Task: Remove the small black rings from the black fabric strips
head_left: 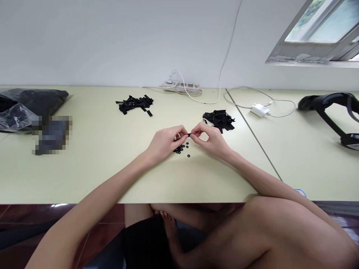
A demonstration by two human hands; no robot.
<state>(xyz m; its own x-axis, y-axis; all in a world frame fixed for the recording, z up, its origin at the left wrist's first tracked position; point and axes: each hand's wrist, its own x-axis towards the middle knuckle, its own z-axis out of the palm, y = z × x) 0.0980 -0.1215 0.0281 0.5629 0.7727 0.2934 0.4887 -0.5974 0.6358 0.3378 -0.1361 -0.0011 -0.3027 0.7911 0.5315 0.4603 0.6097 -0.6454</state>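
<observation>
Above the table, my left hand is closed in a pinch on a small black strip. My right hand pinches the other end, its fingertips almost meeting those of the left. Most of the strip is hidden by my fingers. Small black rings lie in a loose cluster just below my left hand, with a single ring a little apart. Just beyond my right hand is a pile of flat black strips. Another pile of black strips lies farther off to the left.
A dark plastic bag rests at the left, beside a pixelated dark object. Along the wall is a power strip with white cables. To the right are a white charger, a table seam and a black headset-like object.
</observation>
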